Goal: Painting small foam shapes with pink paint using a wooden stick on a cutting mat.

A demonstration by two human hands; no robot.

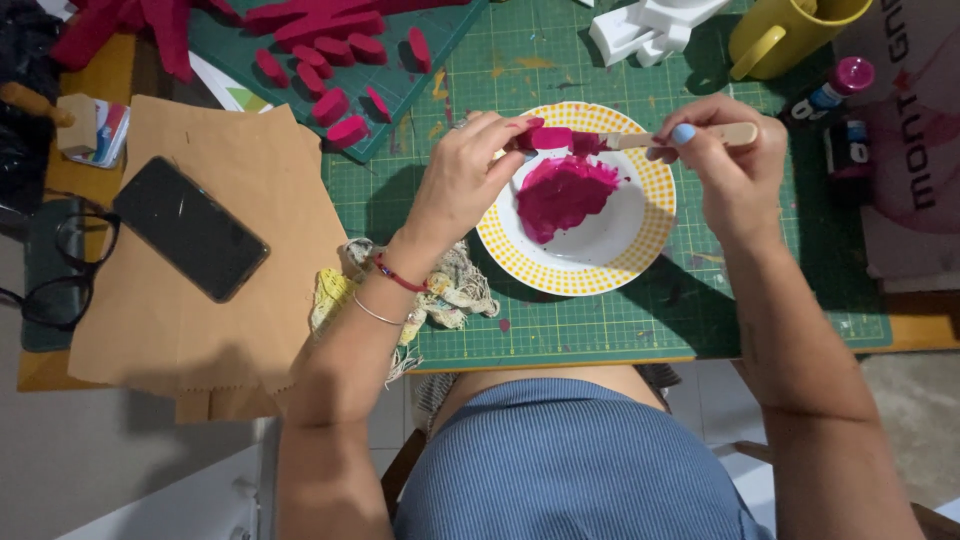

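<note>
While both hands grasp, left hand (462,170) pinches piece (551,137), right hand (725,160) brush (690,137) above plate (640,255).

Wet glossy magenta paint (562,192) on smooth glazed plate (640,245). Brush (690,137) handle pale bare wood, matt. Piece (550,138) paint-coated (base material unclear). Mat (600,320) matt rubbery, paint-stained. Rag (455,290) coarse open-weave cloth. Brown paper (200,330) matt, creased. Phone (190,228) glossy glass.

Wooden table (40,375) under green cutting mat (640,330); brown paper sheet (170,320) at left edge. Pale tiled floor (910,420) below, white furniture (170,505) bottom left. Even light, soft shadows
</note>
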